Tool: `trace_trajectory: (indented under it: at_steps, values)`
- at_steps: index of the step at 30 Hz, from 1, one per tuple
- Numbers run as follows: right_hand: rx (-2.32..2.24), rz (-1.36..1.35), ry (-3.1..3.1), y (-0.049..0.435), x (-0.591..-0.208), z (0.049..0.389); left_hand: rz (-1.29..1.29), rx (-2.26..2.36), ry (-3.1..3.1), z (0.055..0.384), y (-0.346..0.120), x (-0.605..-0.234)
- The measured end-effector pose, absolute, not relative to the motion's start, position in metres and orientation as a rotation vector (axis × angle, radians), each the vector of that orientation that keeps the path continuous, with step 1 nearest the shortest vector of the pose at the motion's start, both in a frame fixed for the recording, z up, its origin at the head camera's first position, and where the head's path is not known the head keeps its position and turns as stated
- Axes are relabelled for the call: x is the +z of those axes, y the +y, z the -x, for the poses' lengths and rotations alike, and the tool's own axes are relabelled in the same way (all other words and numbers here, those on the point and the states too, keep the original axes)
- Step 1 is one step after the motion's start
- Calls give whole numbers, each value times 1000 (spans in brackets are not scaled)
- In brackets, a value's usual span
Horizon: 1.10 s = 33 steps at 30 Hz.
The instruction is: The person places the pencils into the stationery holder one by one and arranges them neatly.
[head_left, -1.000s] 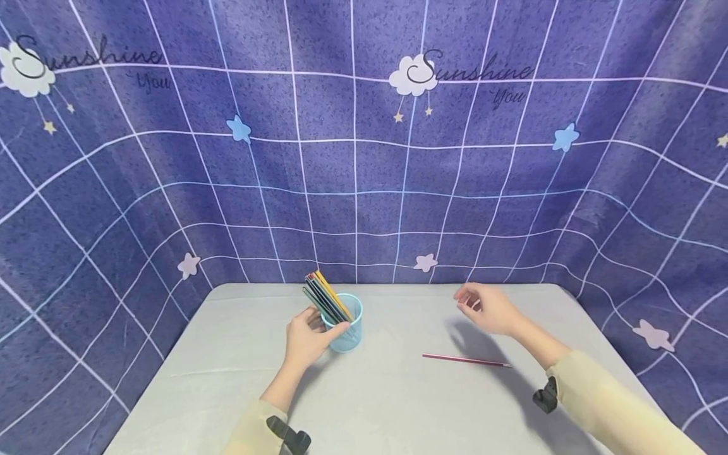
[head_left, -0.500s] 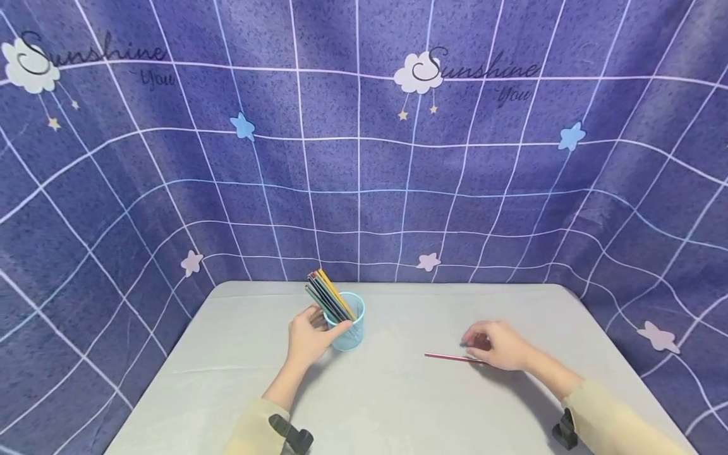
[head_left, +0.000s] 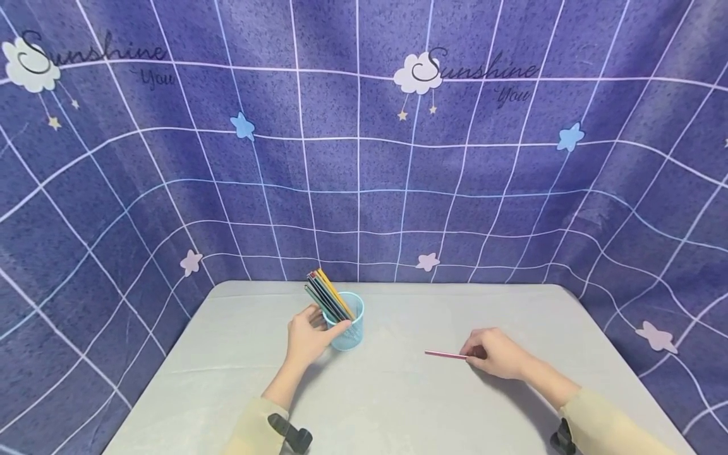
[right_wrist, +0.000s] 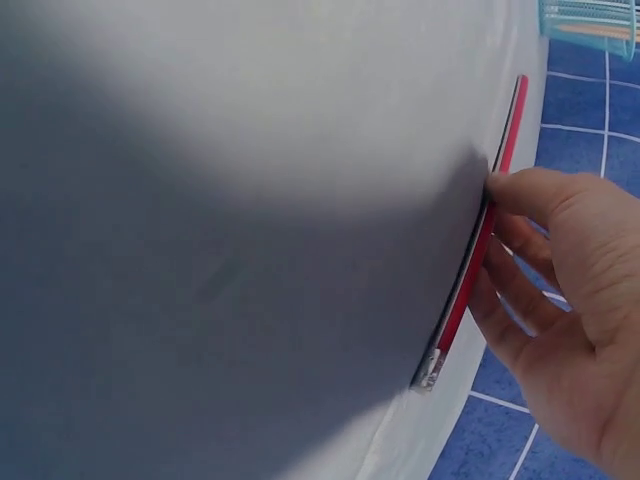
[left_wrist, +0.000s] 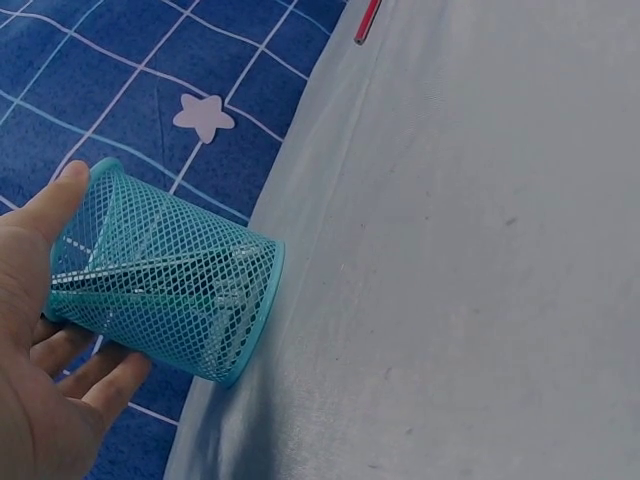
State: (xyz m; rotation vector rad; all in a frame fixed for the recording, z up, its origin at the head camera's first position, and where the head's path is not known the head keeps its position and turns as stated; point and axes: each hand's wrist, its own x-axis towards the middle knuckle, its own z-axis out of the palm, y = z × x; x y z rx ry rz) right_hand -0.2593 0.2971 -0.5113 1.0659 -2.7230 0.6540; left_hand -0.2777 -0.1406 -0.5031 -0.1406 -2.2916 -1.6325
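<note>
My left hand [head_left: 307,339] holds a light-blue mesh pencil cup [head_left: 349,335] standing on the table, thumb at the near rim and fingers round the far side. Several pencils [head_left: 328,297], dark, green and one yellow, lean left inside it. In the left wrist view the cup's mesh wall [left_wrist: 190,270] shows the pencils through it. Off to the right, my right hand [head_left: 500,355] pinches a red pencil [head_left: 445,355] between thumb and fingers. The right wrist view shows this pencil's red side [right_wrist: 511,130] and its silvery end [right_wrist: 428,368], close above or on the table.
A pale grey cloth covers the table [head_left: 392,404]. Behind and at both sides hangs a purple-blue grid curtain [head_left: 381,164] with stars and clouds. Dark straps [head_left: 290,435] sit on both sleeves.
My right hand has come down from above the table onto the red pencil and now pinches it; the pencil's left end has risen slightly. The left hand stays on the cup.
</note>
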Motion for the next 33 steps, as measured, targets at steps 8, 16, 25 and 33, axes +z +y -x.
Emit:
trace_trajectory:
  at_steps: [8, 16, 25, 33]
  values:
    - [661, -1054, -2725, 294, -500, 265, 117, -1631, -2297, 277, -142, -505]
    - [804, -944, -2686, 282, -461, 283, 120, -1622, -2307, 277, -141, -503]
    - [977, -839, -2516, 242, -411, 308, 106, -1637, -2306, 280, -141, -507]
    - [1197, -843, -2460, 190, -381, 316, 121, -1647, -2284, 283, -142, -511]
